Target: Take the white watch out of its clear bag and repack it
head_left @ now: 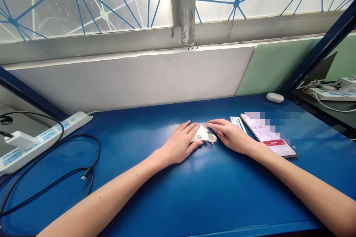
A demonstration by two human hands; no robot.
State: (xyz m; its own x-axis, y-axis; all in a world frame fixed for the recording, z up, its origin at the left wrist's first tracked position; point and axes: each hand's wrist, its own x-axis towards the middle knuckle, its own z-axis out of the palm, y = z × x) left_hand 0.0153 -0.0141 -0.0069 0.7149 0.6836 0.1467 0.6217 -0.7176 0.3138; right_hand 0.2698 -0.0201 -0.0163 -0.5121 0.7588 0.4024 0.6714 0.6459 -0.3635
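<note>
My left hand (pixel 183 141) rests on the blue tabletop, its fingers and thumb closed around a small flat white card (pixel 199 134) printed with a square code. Part of that card is hidden under the fingers. At the card's right end is clear plastic (pixel 211 132) with a rounded, shiny edge; its exact kind is hard to make out. My right hand (pixel 226 134) comes in from the right, fingers drawn together, with the fingertips on the top of the clear plastic. A blue and white printed card (pixel 237 121) lies just behind the right hand.
A phone (pixel 274 142) with a lit screen lies beside my right forearm. The white earbud case (pixel 274 97) is at the back right. On the left are a white power strip (pixel 72 121) and a looped black cable (pixel 97 148). A wall and windows rise behind the blue table (pixel 155 207).
</note>
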